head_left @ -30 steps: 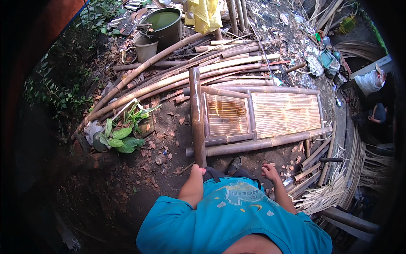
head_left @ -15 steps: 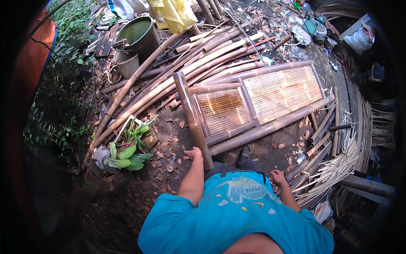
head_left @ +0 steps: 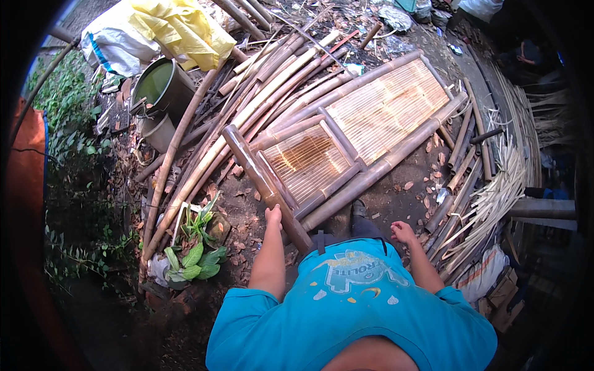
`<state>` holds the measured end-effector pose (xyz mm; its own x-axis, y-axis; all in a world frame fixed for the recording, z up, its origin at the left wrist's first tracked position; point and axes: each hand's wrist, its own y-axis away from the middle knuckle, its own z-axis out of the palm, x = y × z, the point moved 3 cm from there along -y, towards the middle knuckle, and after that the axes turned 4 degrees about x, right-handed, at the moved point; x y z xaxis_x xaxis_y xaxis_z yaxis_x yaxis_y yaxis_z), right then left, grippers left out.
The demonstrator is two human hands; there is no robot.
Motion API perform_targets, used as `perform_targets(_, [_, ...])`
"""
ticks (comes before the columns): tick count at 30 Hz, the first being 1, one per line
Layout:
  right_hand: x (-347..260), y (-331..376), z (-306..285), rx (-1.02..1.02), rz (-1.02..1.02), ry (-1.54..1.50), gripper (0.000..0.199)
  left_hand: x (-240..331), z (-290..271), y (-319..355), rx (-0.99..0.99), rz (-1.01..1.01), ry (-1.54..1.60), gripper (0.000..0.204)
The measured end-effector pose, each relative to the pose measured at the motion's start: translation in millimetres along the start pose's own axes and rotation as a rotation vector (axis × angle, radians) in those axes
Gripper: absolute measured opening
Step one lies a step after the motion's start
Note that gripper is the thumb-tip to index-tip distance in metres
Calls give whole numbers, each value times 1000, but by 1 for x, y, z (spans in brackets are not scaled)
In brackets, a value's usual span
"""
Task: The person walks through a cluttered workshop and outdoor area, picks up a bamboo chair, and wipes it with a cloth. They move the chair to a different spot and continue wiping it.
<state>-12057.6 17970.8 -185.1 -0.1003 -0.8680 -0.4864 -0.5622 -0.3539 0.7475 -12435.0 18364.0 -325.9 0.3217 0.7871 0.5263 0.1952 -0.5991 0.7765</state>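
A long bamboo frame with slatted panels [head_left: 387,114] lies slanting across the ground before me. Its smaller slatted panel [head_left: 322,164] carries a dark, wet-looking brown patch. A thick, glossy brown bamboo post [head_left: 257,176] crosses the near left end. My left hand [head_left: 273,216] is closed at the left edge of this post, low down; the fingertips are partly hidden. To the right of the frame, my right hand [head_left: 403,233] hangs above the ground with loosely bent fingers somewhat apart and nothing visible in it.
Bamboo poles [head_left: 247,111] are heaped behind the frame. A dark bucket [head_left: 164,89], a smaller pail [head_left: 158,133] and a yellow sheet [head_left: 185,31] stand far left. Leafy plants [head_left: 192,266] grow near left. Split bamboo strips [head_left: 495,213] and short poles lie right.
My left hand has come up against the post, its fingers closing from a looser pose. My right hand stays free. The view has shifted, so the frame appears further left and lower.
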Motion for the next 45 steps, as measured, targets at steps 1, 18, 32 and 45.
perform_targets(1, [8,3,-1,37,29,18,28,9,9,-4,3,3,-21,64])
perform_targets(18, [-174,-117,57,-99,-359,508,35,81,50,-48,152,-220,575,84])
perform_targets(32, [-618,-229,409,-227,-1029,459,55,80,39,-41,296,-277,252,78])
perform_targets(45, [-650,-252,463,-179,-862,7,31,104,38,-27,264,-192,244,80])
